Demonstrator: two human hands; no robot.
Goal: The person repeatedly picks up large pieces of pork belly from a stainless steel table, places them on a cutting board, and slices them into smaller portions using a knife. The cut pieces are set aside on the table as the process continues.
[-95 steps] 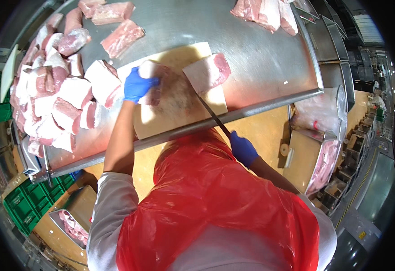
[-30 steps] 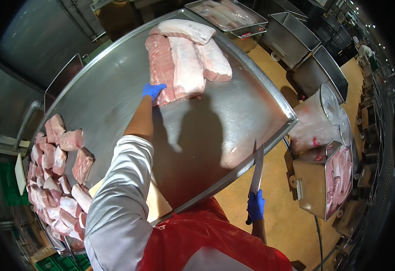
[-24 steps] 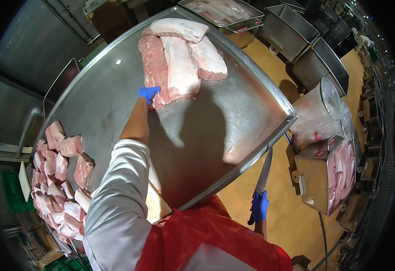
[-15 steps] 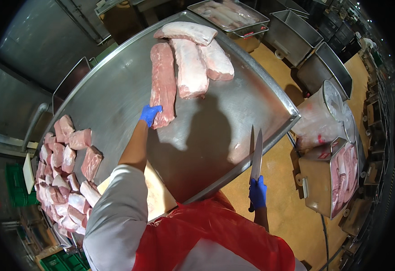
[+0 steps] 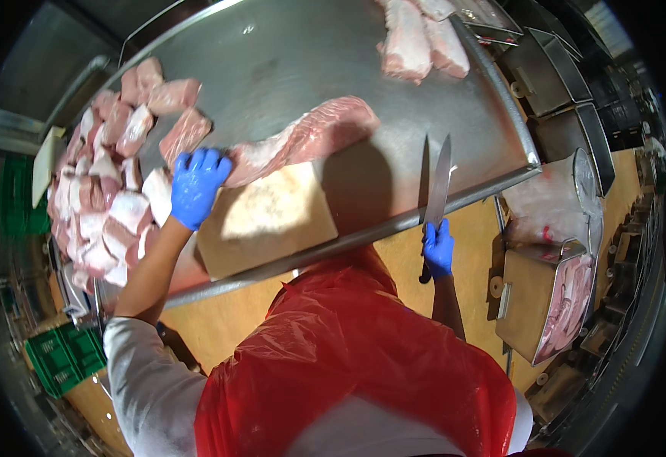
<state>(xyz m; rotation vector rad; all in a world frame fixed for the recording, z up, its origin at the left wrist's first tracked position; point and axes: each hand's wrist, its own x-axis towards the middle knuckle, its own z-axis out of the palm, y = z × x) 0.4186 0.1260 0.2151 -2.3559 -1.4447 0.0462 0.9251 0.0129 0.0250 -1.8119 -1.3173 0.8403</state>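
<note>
My left hand, in a blue glove, is closed on the left end of a long pork loin. The loin lies bent at a slant, its near left part along the far edge of a pale cutting board and its far end on the steel table. In my blue-gloved right hand is the handle of a long knife. Its blade points away from me, over the table's right edge, apart from the meat. To the left of my left hand lies a pile of cut pork pieces.
Whole pork loins lie at the table's far right. Beyond the right edge stand a plastic-lined bin, a steel cart of meat and more steel carts. Green crates sit at lower left.
My left hand has drawn the loin left and toward me, from beside the other loins to the cutting board. My view has shifted; the right hand still holds the knife.
</note>
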